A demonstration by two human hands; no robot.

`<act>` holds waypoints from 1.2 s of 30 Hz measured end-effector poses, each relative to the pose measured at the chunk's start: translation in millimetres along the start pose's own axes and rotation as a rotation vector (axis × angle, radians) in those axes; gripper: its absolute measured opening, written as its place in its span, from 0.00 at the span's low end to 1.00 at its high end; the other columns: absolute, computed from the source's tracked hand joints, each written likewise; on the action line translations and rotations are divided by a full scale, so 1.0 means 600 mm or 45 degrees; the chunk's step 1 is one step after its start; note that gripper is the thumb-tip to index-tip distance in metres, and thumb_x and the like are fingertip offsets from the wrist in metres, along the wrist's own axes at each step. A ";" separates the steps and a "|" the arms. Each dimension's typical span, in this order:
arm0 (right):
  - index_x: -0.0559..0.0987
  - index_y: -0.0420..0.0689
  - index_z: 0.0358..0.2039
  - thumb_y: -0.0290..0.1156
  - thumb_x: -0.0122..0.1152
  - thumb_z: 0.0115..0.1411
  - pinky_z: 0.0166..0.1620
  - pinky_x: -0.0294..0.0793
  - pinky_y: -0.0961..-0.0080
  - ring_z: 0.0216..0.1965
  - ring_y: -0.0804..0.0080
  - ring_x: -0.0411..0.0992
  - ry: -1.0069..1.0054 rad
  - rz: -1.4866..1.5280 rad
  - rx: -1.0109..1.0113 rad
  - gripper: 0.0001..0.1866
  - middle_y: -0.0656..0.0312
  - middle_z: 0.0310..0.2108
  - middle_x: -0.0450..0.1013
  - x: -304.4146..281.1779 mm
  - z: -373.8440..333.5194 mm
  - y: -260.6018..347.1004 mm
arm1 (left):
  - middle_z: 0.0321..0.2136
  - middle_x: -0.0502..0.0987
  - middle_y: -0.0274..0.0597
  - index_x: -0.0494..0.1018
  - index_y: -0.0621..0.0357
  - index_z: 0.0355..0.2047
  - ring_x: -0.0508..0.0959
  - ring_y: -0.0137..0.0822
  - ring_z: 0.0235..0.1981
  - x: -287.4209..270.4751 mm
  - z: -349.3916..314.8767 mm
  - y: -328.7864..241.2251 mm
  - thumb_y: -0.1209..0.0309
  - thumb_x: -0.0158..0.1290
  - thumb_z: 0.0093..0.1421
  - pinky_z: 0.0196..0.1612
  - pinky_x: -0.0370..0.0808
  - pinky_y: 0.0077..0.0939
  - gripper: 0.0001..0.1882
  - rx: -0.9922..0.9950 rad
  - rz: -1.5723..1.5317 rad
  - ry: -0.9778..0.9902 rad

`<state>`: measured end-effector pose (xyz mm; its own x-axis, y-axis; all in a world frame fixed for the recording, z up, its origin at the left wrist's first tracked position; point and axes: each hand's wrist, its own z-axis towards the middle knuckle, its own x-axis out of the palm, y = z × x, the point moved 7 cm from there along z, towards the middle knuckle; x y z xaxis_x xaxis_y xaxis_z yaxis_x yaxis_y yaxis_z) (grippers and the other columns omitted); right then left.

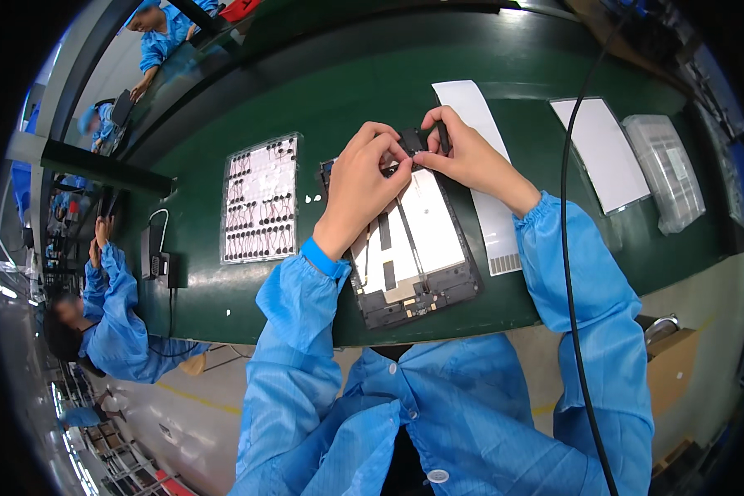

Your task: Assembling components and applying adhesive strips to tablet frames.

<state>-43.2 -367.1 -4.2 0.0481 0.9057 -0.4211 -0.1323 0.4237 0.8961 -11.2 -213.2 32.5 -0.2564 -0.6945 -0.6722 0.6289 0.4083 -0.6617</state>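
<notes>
An opened tablet lies in front of me on the green bench, its silvery inner plate, black strips and dark lower board exposed. Both of my hands work close together at its far end. My left hand is closed in a pinch over the far edge; what its fingertips hold is hidden. Curled round a short dark stick-like piece, my right hand has its thumb and fingertip almost meeting the left fingertips. A small black part shows just beyond the fingers.
Left of the tablet lies a clear tray of small black wired parts. A long white sheet runs under my right wrist. Farther right are a white panel and clear plastic box. A black cable hangs across my right sleeve. Co-workers sit leftward.
</notes>
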 end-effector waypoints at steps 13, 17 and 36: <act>0.68 0.41 0.37 0.28 0.69 0.56 0.38 0.73 0.69 0.37 0.58 0.77 -0.190 -0.313 -0.017 0.16 0.48 0.38 0.77 0.014 -0.150 0.091 | 0.42 0.79 0.36 0.77 0.54 0.39 0.76 0.38 0.49 -0.056 -0.092 0.013 0.74 0.53 0.63 0.58 0.60 0.39 0.06 0.278 -0.141 -0.357; 0.58 0.47 0.44 0.12 0.57 0.59 0.51 0.75 0.72 0.57 0.70 0.69 -0.196 0.519 0.157 0.22 0.40 0.70 0.54 0.039 -0.157 0.080 | 0.37 0.78 0.36 0.76 0.55 0.36 0.75 0.40 0.46 -0.071 -0.098 0.048 0.75 0.50 0.63 0.58 0.60 0.39 0.05 0.150 -0.366 -0.588; 0.63 0.38 0.49 0.20 0.67 0.54 0.43 0.74 0.75 0.46 0.69 0.72 -0.722 0.513 -0.036 0.26 0.49 0.54 0.72 0.052 0.474 -0.075 | 0.48 0.71 0.41 0.74 0.56 0.41 0.67 0.44 0.51 -0.072 -0.108 0.022 0.73 0.49 0.66 0.58 0.60 0.38 0.06 0.290 -0.778 -0.446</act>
<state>245.9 -354.3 -18.0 0.4986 0.8623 0.0888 -0.2740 0.0596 0.9599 -39.5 -139.4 31.2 -0.3842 -0.9226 -0.0355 0.5955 -0.2182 -0.7731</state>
